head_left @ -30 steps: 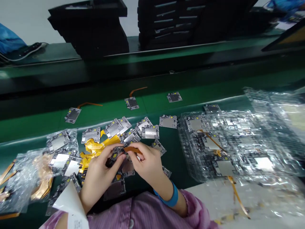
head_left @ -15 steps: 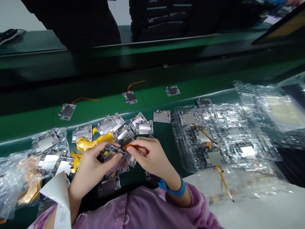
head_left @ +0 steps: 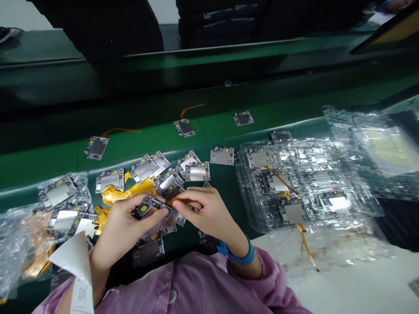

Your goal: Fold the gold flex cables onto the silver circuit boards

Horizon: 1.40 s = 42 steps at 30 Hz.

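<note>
Left hand [head_left: 126,226]: grip closed round a small circuit board [head_left: 147,208], thumb on top and fingers under it, board tilted a bit toward the right. Right hand [head_left: 209,213]: grip pinched tight, thumb and forefinger on the end of an orange flex cable [head_left: 179,201]. The cable tip sits at the board's right edge; can't tell if it's seated.

Board and cable are held just above the tabletop [head_left: 229,192], near its front edge, left of middle.

Around them:
- loose boards [head_left: 196,171] scattered just beyond the hands, some overlapping
- yellow flex strips [head_left: 131,192] in a heap touching those boards, on the left hand's far side
- more boards lying under the hands, partly hidden
- plastic bags [head_left: 22,235] with boards and strips inside, at the left edge
- clear blister trays [head_left: 294,174] stacked toward the right edge, boards in some pockets, one orange cable hanging out toward the front
- green belt [head_left: 294,113] past the far edge carrying three separate boards, well apart; two have orange cables attached
- blue wristband [head_left: 238,257] on the right wrist
</note>
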Each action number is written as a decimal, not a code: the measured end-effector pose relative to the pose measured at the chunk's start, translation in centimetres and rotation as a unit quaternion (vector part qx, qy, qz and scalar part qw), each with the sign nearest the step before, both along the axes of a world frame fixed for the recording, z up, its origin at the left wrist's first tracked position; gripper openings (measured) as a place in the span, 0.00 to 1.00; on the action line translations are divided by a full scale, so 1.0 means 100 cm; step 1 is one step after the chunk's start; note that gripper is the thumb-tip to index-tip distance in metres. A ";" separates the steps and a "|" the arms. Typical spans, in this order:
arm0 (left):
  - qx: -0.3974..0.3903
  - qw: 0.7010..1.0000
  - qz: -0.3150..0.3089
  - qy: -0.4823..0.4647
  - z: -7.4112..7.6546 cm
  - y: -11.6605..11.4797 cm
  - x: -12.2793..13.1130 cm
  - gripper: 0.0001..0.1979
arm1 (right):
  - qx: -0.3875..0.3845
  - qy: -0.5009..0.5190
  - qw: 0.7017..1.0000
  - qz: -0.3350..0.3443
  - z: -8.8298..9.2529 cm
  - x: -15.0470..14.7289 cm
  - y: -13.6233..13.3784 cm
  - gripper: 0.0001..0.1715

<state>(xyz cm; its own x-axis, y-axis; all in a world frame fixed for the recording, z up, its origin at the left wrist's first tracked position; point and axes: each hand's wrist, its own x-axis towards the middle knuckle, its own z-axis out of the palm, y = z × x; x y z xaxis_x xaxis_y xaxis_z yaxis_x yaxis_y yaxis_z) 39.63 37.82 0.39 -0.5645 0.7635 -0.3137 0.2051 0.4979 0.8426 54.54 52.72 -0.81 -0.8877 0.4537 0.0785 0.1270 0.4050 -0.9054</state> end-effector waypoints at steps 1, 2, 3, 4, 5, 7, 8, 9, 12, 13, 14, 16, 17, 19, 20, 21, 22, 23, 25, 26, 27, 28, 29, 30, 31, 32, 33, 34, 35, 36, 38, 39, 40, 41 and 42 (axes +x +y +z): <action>0.003 1.000 -0.002 0.004 0.000 0.000 0.000 0.12 | -0.001 0.001 1.000 -0.001 -0.001 0.000 0.000 0.08; 0.006 1.000 -0.002 0.007 0.000 0.001 0.000 0.12 | -0.002 0.002 1.000 -0.002 -0.001 0.000 0.000 0.08; 0.007 1.000 -0.002 0.010 0.000 0.001 0.001 0.12 | -0.002 0.002 1.000 -0.004 -0.002 0.000 0.000 0.08; 0.006 1.000 -0.002 0.010 0.000 0.001 0.001 0.12 | -0.002 0.002 1.000 -0.006 -0.003 0.000 0.000 0.08; 0.005 1.000 -0.001 0.008 0.000 0.001 0.001 0.12 | -0.001 0.003 1.000 -0.008 -0.003 0.000 0.000 0.08; 0.003 1.000 0.003 0.003 0.001 0.001 0.001 0.12 | 0.004 0.007 1.000 -0.010 -0.004 -0.001 0.000 0.07; 0.003 1.000 0.005 0.001 0.002 0.001 0.001 0.12 | 0.007 0.010 1.000 -0.011 -0.004 -0.001 0.000 0.07; 0.003 1.000 0.005 0.001 0.002 0.001 0.001 0.12 | 0.011 0.012 1.000 -0.011 -0.005 -0.001 0.000 0.07; 0.002 1.000 -0.001 0.010 0.003 0.002 0.001 0.12 | 0.017 0.017 1.000 -0.017 -0.007 0.000 0.000 0.07; 0.001 1.000 -0.003 0.013 0.003 0.002 0.001 0.12 | 0.018 0.019 0.999 -0.020 -0.007 0.000 -0.001 0.07; 0.000 1.000 -0.005 0.014 0.003 0.002 0.001 0.12 | 0.018 0.021 0.999 -0.021 -0.008 0.000 -0.001 0.07; -0.003 1.000 -0.004 0.012 0.003 0.003 0.002 0.11 | 0.021 0.023 0.999 -0.015 -0.008 0.001 0.000 0.07; -0.006 1.000 -0.004 0.009 0.003 0.003 0.002 0.11 | 0.025 0.024 0.999 -0.009 -0.007 0.001 0.000 0.07; -0.009 1.000 -0.007 0.003 0.003 0.003 0.003 0.11 | 0.033 0.024 0.999 0.001 -0.006 0.001 0.001 0.07; -0.009 1.000 -0.009 0.001 0.003 0.003 0.003 0.10 | 0.036 0.024 0.999 0.005 -0.006 0.001 0.002 0.06; -0.008 1.000 -0.011 -0.001 0.003 0.003 0.003 0.10 | 0.038 0.024 0.999 0.006 -0.006 0.001 0.002 0.05; -0.007 1.000 -0.014 -0.003 0.002 0.003 0.003 0.10 | 0.039 0.024 0.999 0.007 -0.005 0.002 0.003 0.05; -0.005 1.000 -0.016 -0.003 0.001 0.004 0.002 0.10 | 0.039 0.025 0.999 0.008 -0.005 0.002 0.003 0.04; -0.002 1.000 -0.023 -0.002 -0.002 0.004 0.000 0.10 | 0.041 0.029 0.999 0.011 -0.006 0.002 0.004 0.04; -0.001 1.000 -0.027 -0.001 -0.003 0.004 0.000 0.10 | 0.045 0.032 0.998 0.012 -0.007 0.002 0.004 0.04; 0.000 1.000 -0.030 0.001 -0.005 0.004 -0.001 0.10 | 0.051 0.035 0.998 0.014 -0.007 0.002 0.003 0.05; 0.001 0.999 -0.032 0.004 -0.006 0.004 -0.002 0.10 | 0.059 0.037 0.997 0.015 -0.008 0.001 0.003 0.05; 0.001 0.999 -0.036 0.007 -0.007 0.004 -0.002 0.10 | 0.069 0.036 0.997 0.013 -0.008 0.001 0.003 0.06; 0.000 0.999 -0.040 0.009 -0.007 0.003 -0.002 0.10 | 0.079 0.033 0.996 0.010 -0.007 0.001 0.002 0.06; 0.000 0.999 -0.043 0.014 -0.008 0.002 -0.002 0.10 | 0.088 0.028 0.996 0.004 -0.007 0.001 0.002 0.06; 0.002 0.999 -0.046 0.020 -0.008 0.001 -0.002 0.10 | 0.095 0.021 0.995 -0.001 -0.006 0.001 0.001 0.06; 0.004 0.998 -0.048 0.026 -0.008 0.001 -0.001 0.09 | 0.101 0.015 0.995 -0.006 -0.006 0.002 0.000 0.06; 0.007 0.998 -0.048 0.033 -0.009 0.000 -0.001 0.09 | 0.103 0.010 0.995 -0.009 -0.005 0.002 -0.001 0.06; 0.009 0.998 -0.048 0.040 -0.009 0.000 0.000 0.09 | 0.103 0.007 0.995 -0.011 -0.005 0.002 -0.001 0.06; 0.012 0.998 -0.046 0.047 -0.009 0.000 0.001 0.09 | 0.102 0.007 0.995 -0.010 -0.004 0.003 -0.002 0.07; 0.016 0.997 -0.041 0.058 -0.009 0.001 0.002 0.10 | 0.094 0.010 0.995 -0.008 -0.004 0.003 -0.001 0.07; 0.018 0.997 -0.039 0.062 -0.009 0.003 0.003 0.10 | 0.090 0.010 0.996 -0.006 -0.005 0.003 0.000 0.08; 0.021 0.997 -0.038 0.063 -0.008 0.004 0.003 0.11 | 0.087 0.010 0.996 -0.002 -0.005 0.003 0.000 0.08; 0.025 0.997 -0.037 0.061 -0.007 0.006 0.004 0.10 | 0.085 0.010 0.996 0.003 -0.004 0.003 0.001 0.09; 0.028 0.997 -0.037 0.058 -0.005 0.006 0.004 0.11 | 0.086 0.012 0.996 0.007 -0.003 0.003 0.001 0.09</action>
